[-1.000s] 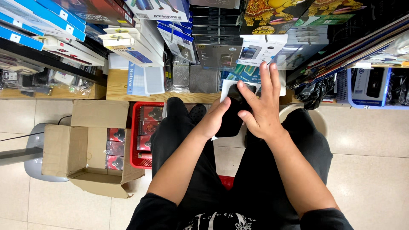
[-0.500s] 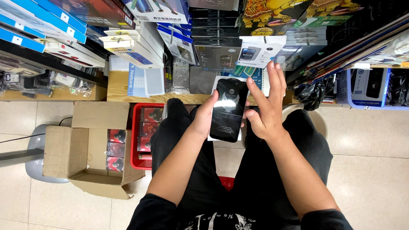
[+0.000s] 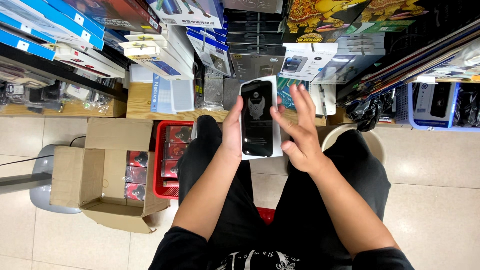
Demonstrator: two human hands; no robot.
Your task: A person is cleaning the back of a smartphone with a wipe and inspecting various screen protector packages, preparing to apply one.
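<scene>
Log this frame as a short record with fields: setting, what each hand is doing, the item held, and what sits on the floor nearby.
setting: a seated person in black trousers, facing shelves packed with boxed goods
left hand: left hand grips the left edge of the flat white packet
right hand: right hand open at the packet's right edge, fingers spread
item: white packet with a glossy black front, held upright
floor left: open cardboard box holding small dark packs
floor middle: red basket beside the box
</scene>
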